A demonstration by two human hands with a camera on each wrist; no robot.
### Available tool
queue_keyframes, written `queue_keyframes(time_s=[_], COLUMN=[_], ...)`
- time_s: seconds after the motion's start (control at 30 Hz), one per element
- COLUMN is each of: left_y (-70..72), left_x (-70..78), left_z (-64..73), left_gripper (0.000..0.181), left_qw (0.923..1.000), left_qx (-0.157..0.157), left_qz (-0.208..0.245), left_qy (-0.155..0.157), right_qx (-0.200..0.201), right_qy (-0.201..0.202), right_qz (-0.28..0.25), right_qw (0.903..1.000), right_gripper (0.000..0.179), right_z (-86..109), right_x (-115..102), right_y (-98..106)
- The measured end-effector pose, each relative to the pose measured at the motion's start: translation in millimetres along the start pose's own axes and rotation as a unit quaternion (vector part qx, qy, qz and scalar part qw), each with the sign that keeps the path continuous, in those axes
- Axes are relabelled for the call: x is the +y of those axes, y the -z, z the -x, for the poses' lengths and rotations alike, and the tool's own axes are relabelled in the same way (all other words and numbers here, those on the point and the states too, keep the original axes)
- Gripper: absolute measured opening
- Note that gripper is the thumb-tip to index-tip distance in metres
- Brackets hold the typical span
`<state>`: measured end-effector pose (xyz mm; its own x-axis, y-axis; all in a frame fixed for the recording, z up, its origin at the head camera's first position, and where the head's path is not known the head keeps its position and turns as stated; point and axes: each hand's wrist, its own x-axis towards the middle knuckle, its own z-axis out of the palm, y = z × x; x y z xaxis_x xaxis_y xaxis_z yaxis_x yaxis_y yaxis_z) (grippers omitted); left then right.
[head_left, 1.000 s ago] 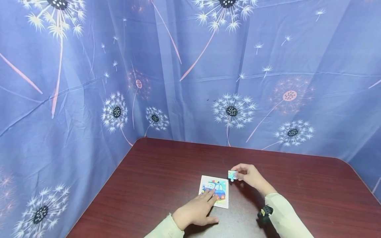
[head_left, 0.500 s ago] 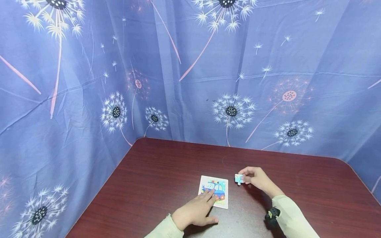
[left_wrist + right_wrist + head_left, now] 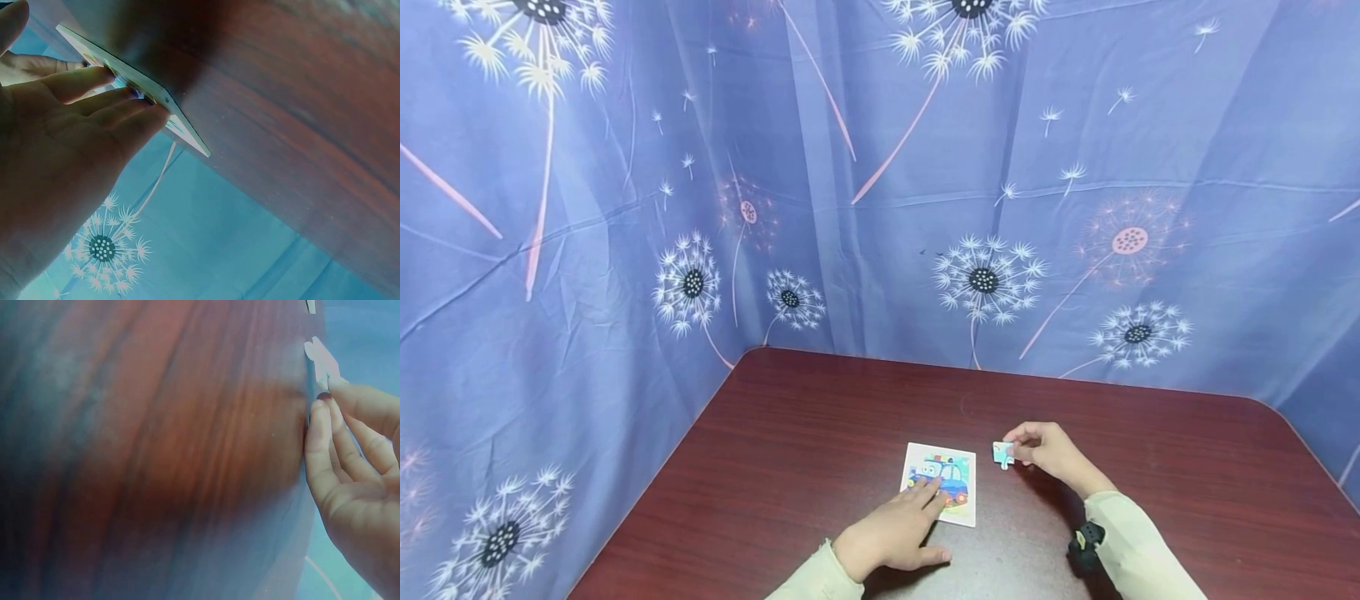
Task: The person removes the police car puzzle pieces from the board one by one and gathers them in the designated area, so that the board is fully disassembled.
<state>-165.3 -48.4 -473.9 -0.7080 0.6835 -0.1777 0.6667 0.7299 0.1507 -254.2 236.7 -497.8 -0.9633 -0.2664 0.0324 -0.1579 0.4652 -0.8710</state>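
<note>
A square jigsaw puzzle board (image 3: 955, 479) with a white border and a blue cartoon car lies on the table. My left hand (image 3: 895, 527) rests on its lower left part with straight fingers, covering some of the picture. In the left wrist view, those fingertips touch the face of the board (image 3: 190, 132). To the right of the board, my right hand (image 3: 1054, 457) pinches a small light-blue puzzle piece (image 3: 1002, 453) between thumb and fingers. The right wrist view has this piece (image 3: 323, 359) edge-on at the fingertips; whether it touches the table I cannot tell.
The dark red wooden table (image 3: 820, 417) fills the lower part of the head view. Blue curtains (image 3: 880, 275) with dandelion prints hang along its back and left sides. A black wrist device (image 3: 1084, 546) sits at the right sleeve.
My right hand has carried the puzzle piece a little to the right and nearer, away from the board, then nearly stopped. The left hand has stayed on the board.
</note>
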Motion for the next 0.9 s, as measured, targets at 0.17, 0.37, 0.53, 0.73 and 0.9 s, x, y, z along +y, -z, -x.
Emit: queue_keyframes(time_s=[0.17, 0.37, 0.53, 0.73, 0.9], left_y=[-2.3, -3.5, -1.0, 1.1, -0.9], left_x=[-1.4, -1.4, -0.7, 0.3, 0.6], left_z=[-0.5, -0.8, -0.4, 0.6, 0.3], left_gripper=[0.073, 0.075, 0.074, 0.074, 0.074], left_qw=[1.0, 0.9999, 0.9999, 0.9999, 0.9999], left_qx=[0.007, 0.007, 0.009, 0.007, 0.006], left_qz=[-0.006, -0.014, -0.014, -0.01, -0.011], left_qy=[-0.002, -0.002, -0.004, 0.0, 0.001], right_qx=[0.007, 0.017, 0.024, 0.026, 0.026], right_qy=[0.0, -0.01, -0.013, -0.015, -0.018], right_qz=[0.001, 0.012, 0.024, 0.022, 0.032], right_qw=[1.0, 0.9997, 0.9993, 0.9993, 0.999], right_gripper=[0.013, 0.011, 0.01, 0.01, 0.009], right_z=[0.2, -0.9, -2.0, -2.2, -1.4], right_x=[-2.1, -0.8, 1.4, -0.1, -0.1], right_y=[-1.5, -4.1, -4.7, -4.4, -5.3])
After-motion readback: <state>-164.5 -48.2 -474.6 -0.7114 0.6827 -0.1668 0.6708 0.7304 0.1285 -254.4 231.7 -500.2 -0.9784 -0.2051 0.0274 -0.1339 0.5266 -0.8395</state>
